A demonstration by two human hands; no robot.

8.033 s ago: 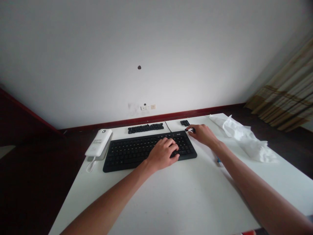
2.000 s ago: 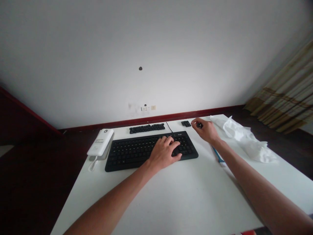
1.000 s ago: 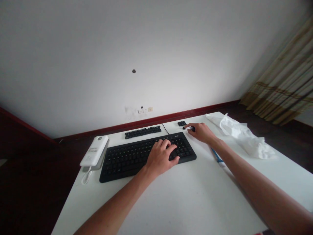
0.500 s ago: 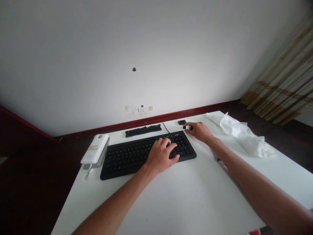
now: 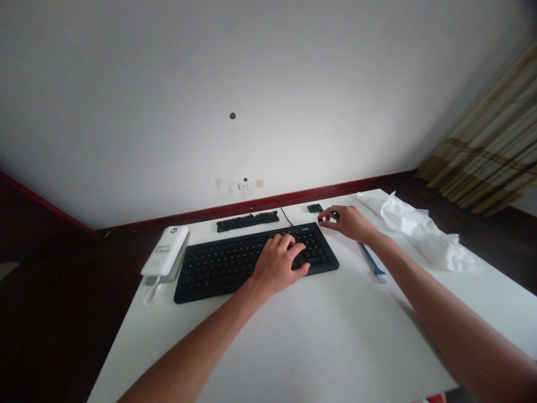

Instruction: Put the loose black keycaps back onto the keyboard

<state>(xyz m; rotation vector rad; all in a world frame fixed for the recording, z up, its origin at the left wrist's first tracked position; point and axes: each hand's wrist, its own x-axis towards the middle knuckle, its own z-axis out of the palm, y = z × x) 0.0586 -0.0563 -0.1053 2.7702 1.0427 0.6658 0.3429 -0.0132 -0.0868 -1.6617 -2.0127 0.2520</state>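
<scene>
A white power bank (image 5: 164, 252) lies at the left of the white table (image 5: 335, 347), its looped white cable (image 5: 151, 295) trailing toward the near edge. Crumpled white tissue (image 5: 419, 229) sits at the far right. Beyond, a double wall socket (image 5: 251, 183) sits above dark red skirting (image 5: 319, 191), with a striped curtain (image 5: 482, 162) far right

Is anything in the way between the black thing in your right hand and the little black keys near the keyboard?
Nothing visible stands in the way. The small black piece in the right hand is just beside the small black keys, above the black keyboard.
</scene>
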